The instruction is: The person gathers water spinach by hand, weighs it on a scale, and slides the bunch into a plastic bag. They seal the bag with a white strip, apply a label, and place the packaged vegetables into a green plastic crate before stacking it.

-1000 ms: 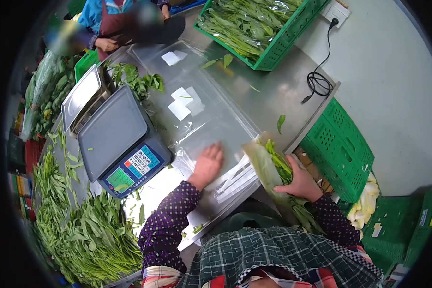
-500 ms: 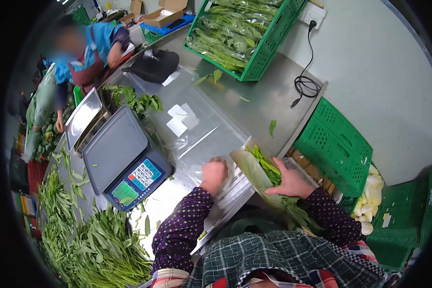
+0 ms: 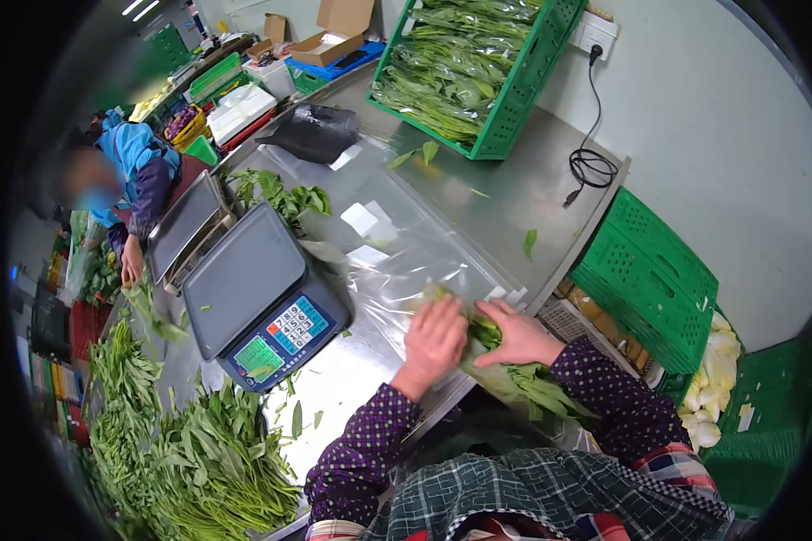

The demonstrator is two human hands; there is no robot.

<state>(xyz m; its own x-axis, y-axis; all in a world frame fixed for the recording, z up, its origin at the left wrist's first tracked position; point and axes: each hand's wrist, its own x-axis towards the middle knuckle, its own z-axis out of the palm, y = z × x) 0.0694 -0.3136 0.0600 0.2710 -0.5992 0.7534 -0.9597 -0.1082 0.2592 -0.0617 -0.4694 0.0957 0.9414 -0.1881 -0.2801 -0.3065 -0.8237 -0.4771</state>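
The bundle of greens (image 3: 537,388) sits between the person's two hands at the worktop's (image 3: 559,153) near edge, its middle covered by the right hand (image 3: 521,336), whose fingers and thumb grasp it. The left hand (image 3: 435,343) is curled close by, blurred; from here I can't tell whether its fingers grip anything. Glare muddles the clear plastic (image 3: 415,268) beyond. Farther off, a dark thing (image 3: 314,133) is hard to make out, and the green crate (image 3: 519,99) is cut off at the top.
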